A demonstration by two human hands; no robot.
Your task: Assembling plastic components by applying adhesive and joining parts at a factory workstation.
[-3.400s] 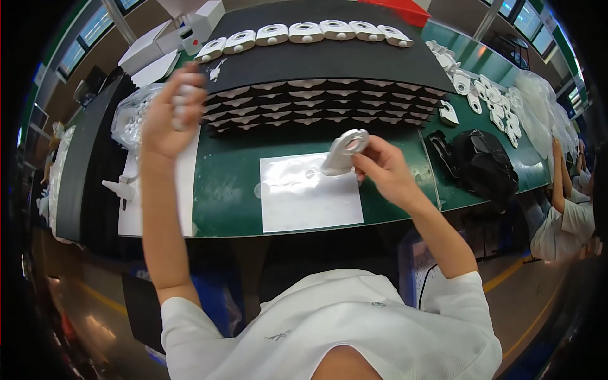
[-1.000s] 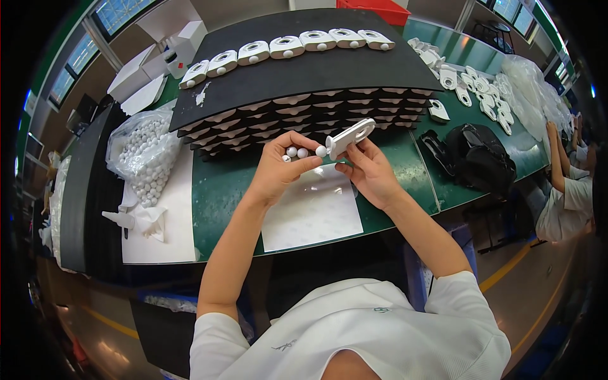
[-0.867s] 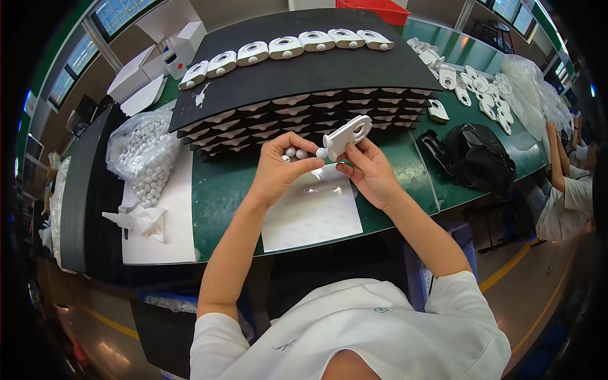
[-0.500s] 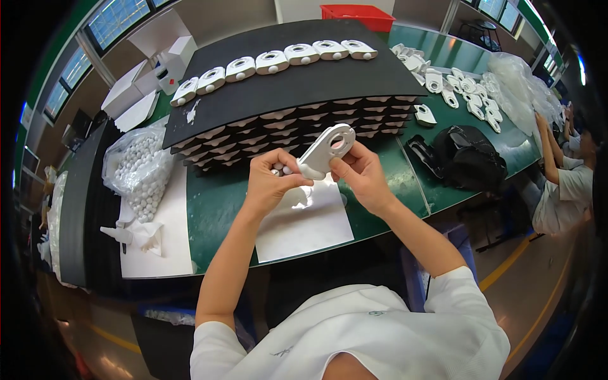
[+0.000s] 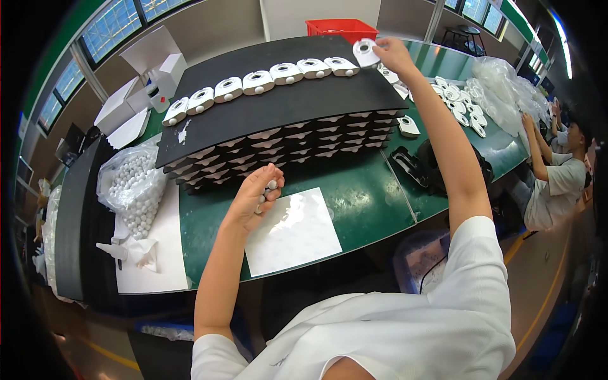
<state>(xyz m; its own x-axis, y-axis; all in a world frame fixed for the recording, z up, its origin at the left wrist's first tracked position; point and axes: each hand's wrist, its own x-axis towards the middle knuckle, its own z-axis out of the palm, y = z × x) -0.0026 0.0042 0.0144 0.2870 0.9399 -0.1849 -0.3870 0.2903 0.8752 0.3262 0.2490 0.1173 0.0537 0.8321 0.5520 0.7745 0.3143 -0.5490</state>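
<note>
In my left hand point(image 5: 254, 193), fingers curled, are several small white balls point(image 5: 272, 185). It hovers by the front of the black board stack, over a white sheet point(image 5: 292, 231). My right hand point(image 5: 394, 56) reaches to the far right corner of the top black board point(image 5: 266, 107), closed on a white plastic part with a round hole point(image 5: 366, 53). A row of similar white parts point(image 5: 256, 82), each with a ball at its near end, runs along that board. The held part is at the row's right end; whether it touches the board I cannot tell.
A bag of white balls point(image 5: 133, 183) and a white nozzle bottle point(image 5: 113, 250) are at left. Loose white parts point(image 5: 461, 104) lie right of the stack, near a black bag point(image 5: 437, 164). A red bin point(image 5: 342, 29) stands behind. Another person point(image 5: 557, 171) works at far right.
My right hand has carried the white part from in front of me to the far right end of the row. My left hand has let go of that part and keeps the balls.
</note>
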